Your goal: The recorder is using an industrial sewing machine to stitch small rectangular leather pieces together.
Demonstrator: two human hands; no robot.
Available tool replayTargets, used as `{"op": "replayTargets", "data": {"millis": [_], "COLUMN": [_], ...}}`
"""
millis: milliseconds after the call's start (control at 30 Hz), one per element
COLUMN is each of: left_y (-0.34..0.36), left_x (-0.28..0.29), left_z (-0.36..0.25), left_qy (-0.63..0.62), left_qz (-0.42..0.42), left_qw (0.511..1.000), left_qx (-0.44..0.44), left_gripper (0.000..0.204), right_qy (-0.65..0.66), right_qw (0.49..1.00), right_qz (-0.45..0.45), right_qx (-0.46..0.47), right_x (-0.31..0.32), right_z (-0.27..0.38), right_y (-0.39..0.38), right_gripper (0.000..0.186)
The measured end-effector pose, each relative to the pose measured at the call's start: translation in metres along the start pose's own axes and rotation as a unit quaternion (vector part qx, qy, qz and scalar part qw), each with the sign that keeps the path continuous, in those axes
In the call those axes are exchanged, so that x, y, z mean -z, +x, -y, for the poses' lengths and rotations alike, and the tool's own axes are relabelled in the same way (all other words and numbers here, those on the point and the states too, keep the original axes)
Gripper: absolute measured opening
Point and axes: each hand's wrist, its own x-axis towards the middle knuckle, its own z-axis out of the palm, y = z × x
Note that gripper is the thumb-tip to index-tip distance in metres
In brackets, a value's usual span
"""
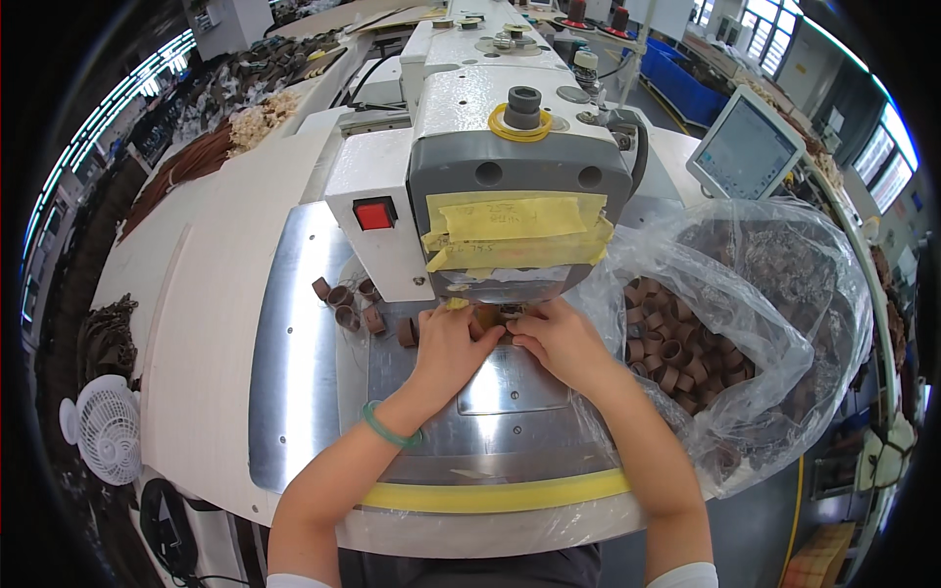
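Under the head of a white and grey industrial sewing machine (520, 157), my two hands meet at the stitching spot. A small brown loop of strap material (487, 317) shows between them. My left hand (451, 343), with a green bangle (390, 428) on its wrist, is closed on the loop's left side. From the right, my right hand (561, 341) pinches the same piece with thumb and fingers. The machine head partly hides the fingertips and the needle area. Just left of my left hand lies another brown loop (407, 333).
Several loose brown loops (346, 316) with thread ends lie on the metal plate (294, 392) at left. A clear plastic bag (774, 323) full of brown loops (686, 343) stands at right. Behind it is a screen (747, 145). A white fan (106, 429) sits at the left edge.
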Motion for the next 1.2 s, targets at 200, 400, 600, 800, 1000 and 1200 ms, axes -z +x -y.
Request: {"op": "replayTargets", "data": {"millis": [200,400,600,800,1000,1200], "left_y": [0.014,0.01,0.013,0.012,0.011,0.011], "left_x": [-0.007,-0.012,-0.018,-0.014,-0.015,-0.014], "left_z": [0.01,0.005,0.015,0.008,0.008,0.003], "left_qy": [-0.055,0.071,0.025,-0.01,0.031,-0.011], "left_qz": [-0.034,-0.083,-0.083,-0.041,-0.069,-0.063], "left_qw": [0.997,0.989,0.991,0.998,0.994,0.996], "left_qx": [-0.038,-0.095,-0.101,-0.05,-0.082,-0.058], "left_gripper": [0.016,0.02,0.02,0.023,0.023,0.021], "right_qy": [-0.012,0.094,0.083,0.075,0.087,0.078], "right_qw": [0.997,0.984,0.98,0.983,0.981,0.982], "right_qz": [-0.07,-0.068,-0.071,-0.089,-0.068,-0.086], "right_qx": [-0.043,-0.139,-0.166,-0.145,-0.16,-0.147], "right_x": [-0.019,-0.009,-0.008,-0.01,-0.007,-0.007], "right_z": [-0.015,-0.013,-0.01,-0.012,-0.011,-0.011], "right_y": [0.0,0.005,0.006,0.005,0.007,0.007], "right_gripper": [0.015,0.016,0.017,0.016,0.014,0.014]}}
